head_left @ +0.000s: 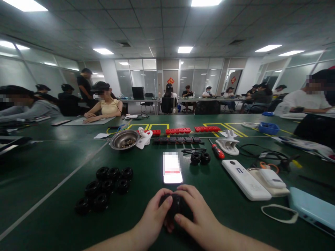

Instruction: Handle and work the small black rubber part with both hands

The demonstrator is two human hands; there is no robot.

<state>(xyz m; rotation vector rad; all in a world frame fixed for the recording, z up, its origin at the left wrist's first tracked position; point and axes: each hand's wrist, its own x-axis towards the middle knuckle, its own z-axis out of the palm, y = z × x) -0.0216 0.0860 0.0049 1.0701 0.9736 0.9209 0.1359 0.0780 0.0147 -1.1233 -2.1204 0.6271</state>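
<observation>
Left hand (153, 218) and right hand (200, 221) are clamped together around one small black wheel (175, 205), held between them just above the table (52, 216). A slipping fingertip could let it pop out and roll forward into the phone (172, 168) or leftward among the loose wheels (107, 186).

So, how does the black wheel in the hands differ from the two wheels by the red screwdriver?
The black wheel is held between left hand and right hand; the two wheels lie untouched on the table. The black wheel is partly hidden by fingers; the two wheels show fully, side by side. The black wheel is nearer than the lit phone; the two wheels lie to its right. All are black and round.
</observation>
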